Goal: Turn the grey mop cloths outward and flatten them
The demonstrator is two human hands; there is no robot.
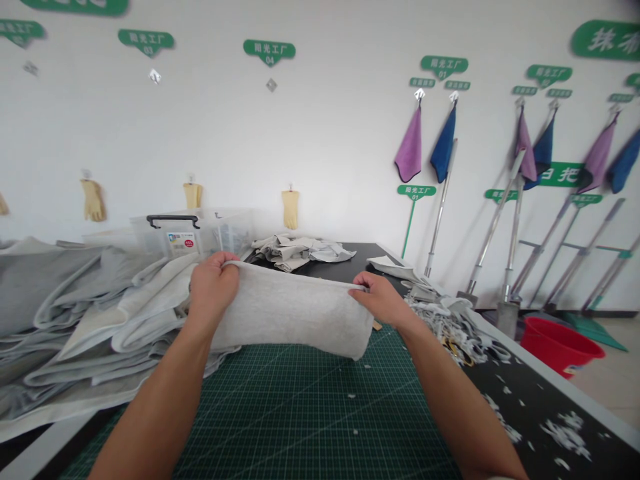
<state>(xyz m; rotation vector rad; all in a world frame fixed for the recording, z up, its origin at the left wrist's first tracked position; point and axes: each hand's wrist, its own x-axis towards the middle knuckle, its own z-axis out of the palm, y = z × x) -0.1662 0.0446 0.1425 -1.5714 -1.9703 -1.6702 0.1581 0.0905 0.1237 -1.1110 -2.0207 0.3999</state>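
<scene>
Hanging above a green mat (300, 420), a pale grey cloth (295, 310) stretches between the left hand (215, 283) and right hand (383, 298), each pinching its top edge. Heaped fabric (100, 300) lies left of the left hand; shredded scraps (440, 327) lie right of the right hand.

The black-topped, pale-edged desk (530, 407) carries a green gridded cutting mat (310, 420). Around the mat lie heaped gray fabric sheets (95, 320) at ten o'clock, crumpled pale fabric pieces (300, 253) at twelve, tangled offcuts (435, 319) at two, white shreds (567, 433) at four.
</scene>
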